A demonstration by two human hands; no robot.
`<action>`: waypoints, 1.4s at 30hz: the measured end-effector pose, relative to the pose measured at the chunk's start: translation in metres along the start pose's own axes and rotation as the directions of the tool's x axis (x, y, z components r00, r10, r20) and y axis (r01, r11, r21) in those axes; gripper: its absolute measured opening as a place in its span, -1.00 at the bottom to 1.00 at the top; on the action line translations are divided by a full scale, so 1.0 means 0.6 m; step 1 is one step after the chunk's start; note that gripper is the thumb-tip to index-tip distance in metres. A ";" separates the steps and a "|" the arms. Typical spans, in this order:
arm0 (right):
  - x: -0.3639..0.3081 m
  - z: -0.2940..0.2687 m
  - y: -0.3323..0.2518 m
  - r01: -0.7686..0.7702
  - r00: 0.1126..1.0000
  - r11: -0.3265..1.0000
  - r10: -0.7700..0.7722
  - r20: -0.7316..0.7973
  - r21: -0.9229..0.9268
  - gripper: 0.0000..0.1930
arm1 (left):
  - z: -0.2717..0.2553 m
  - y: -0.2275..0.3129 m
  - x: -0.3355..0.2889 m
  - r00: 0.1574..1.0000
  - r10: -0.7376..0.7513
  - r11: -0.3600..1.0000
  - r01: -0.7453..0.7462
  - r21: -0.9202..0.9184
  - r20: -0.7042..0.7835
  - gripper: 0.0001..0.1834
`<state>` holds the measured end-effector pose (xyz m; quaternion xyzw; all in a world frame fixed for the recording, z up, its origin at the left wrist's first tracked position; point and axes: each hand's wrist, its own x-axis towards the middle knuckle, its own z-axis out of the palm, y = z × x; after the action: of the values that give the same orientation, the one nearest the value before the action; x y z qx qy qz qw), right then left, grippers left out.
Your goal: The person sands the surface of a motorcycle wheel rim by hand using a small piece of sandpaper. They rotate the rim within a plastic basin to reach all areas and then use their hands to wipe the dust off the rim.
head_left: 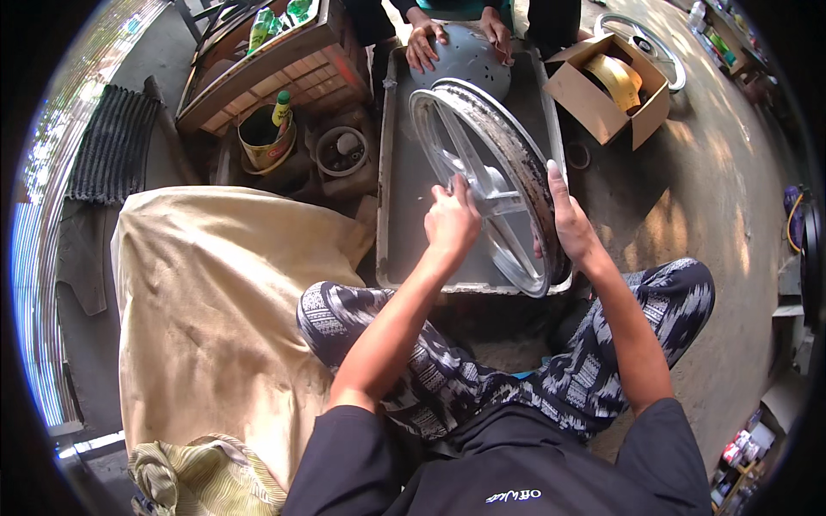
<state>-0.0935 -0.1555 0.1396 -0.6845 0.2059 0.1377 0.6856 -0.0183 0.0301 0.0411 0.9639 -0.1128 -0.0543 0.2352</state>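
Observation:
A silver spoked wheel rim (508, 196) stands tilted over a shallow grey tray (391, 249) of greyish water in front of me. My right hand (572, 219) grips its dark outer edge, thumb up along the side. My left hand (453, 219) is closed, knuckles up, against a spoke near the hub; whatever its fingers hold is hidden. Across the tray, another person's hands (428, 45) rest on a grey, rounded part with holes (460, 64), which sits at the tray's far end behind the rim.
An open cardboard box (594, 103) with a yellow curved part stands right of the tray, near another wheel (669, 52). On the left are a bucket (265, 142) with a green bottle, a round pot (342, 151), a wooden crate (284, 69) and a beige cloth (215, 301).

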 end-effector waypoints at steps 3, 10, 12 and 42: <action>0.004 0.004 0.005 0.028 0.999 0.999 -0.028 -0.017 0.042 -0.12 | 0.014 0.009 -0.014 0.998 0.064 0.996 -0.062 0.062 -0.029 -0.55; 0.002 0.006 0.003 0.003 1.000 1.000 -0.003 -0.010 0.019 -0.12 | 0.021 0.015 -0.036 0.991 0.118 0.991 -0.113 0.066 -0.062 -0.58; -0.001 0.005 0.001 0.006 0.999 1.000 -0.006 -0.032 0.003 -0.13 | 0.003 0.009 -0.015 0.998 0.026 0.999 -0.024 0.049 -0.049 -0.55; 0.020 -0.026 0.011 0.024 1.000 1.000 -0.024 -0.017 0.018 -0.12 | 0.340 -0.348 -0.030 0.653 -0.711 0.403 0.681 -0.611 0.260 -0.61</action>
<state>-0.0876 -0.1718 0.1288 -0.6818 0.2046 0.1220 0.6916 -0.0277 0.1249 -0.2357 0.7715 0.3304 -0.1633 0.5186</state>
